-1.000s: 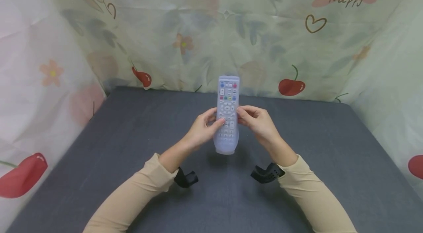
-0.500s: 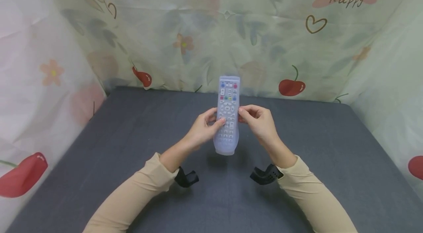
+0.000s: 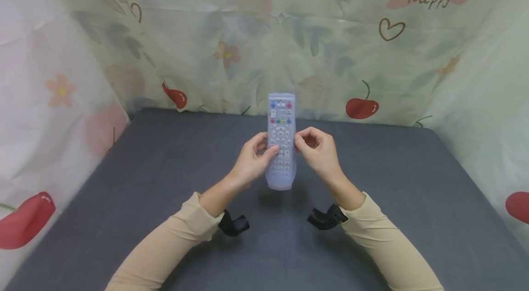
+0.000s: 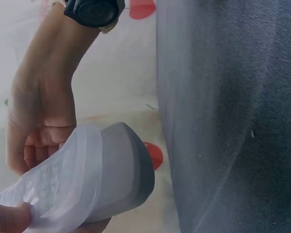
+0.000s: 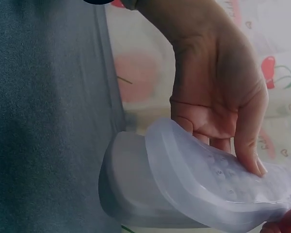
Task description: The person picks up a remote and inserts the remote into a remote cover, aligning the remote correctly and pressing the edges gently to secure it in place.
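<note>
A remote control with several rows of buttons (image 3: 281, 133) is held upright above the table in the head view, inside a translucent silicone cover (image 5: 194, 179). My left hand (image 3: 250, 159) grips its left side, thumb across the front buttons and fingers behind. At the right edge, my right hand (image 3: 320, 155) pinches the cover between thumb and curled index finger. Both wrist views show the remote's grey lower end (image 4: 123, 167) sticking out past the open rim of the cover. Part of the right fingertips is hidden behind the remote in the left wrist view.
The dark grey cloth-topped table (image 3: 165, 167) spreads under both hands. Printed curtains with cherries (image 3: 248, 29) enclose its back and sides. Each wrist wears a black camera mount (image 3: 234, 224), below the beige sleeves (image 3: 177, 231).
The whole head view has shifted slightly left. My right hand has edged inward with its index finger more arched, while the left hand keeps its grip on the remote.
</note>
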Demonstrator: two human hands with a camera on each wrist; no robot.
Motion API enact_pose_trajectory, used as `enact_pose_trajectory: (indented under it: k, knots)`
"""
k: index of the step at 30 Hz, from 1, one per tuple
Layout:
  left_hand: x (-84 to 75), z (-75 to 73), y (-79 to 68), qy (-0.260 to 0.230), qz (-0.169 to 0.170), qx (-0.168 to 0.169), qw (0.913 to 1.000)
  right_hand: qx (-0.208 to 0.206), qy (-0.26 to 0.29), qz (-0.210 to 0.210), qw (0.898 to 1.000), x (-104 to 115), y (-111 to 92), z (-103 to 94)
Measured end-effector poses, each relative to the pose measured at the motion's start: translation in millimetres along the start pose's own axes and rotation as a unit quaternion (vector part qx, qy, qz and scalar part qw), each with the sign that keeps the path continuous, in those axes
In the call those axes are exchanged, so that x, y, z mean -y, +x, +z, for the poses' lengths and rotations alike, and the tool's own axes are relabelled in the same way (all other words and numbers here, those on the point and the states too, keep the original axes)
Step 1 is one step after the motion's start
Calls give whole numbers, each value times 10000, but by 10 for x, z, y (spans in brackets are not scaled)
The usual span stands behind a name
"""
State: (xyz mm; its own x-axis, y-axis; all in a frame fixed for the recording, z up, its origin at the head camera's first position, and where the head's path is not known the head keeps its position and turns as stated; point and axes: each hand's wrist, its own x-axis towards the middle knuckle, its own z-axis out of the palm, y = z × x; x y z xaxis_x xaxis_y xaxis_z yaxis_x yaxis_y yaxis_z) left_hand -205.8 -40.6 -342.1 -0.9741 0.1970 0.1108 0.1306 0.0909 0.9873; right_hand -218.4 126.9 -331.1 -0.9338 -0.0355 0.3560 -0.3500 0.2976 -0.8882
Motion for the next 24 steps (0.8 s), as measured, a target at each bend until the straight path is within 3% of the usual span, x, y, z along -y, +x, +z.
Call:
enact_pose_trajectory:
  k: [16, 24]
  knots:
    - [-44, 7, 13, -129, 48, -181, 9997, 320, -592, -120, 9977, 60, 5, -51]
    - [-51, 16, 12, -133, 254, -260, 9993, 382, -870, -168, 9953, 85, 9, -56]
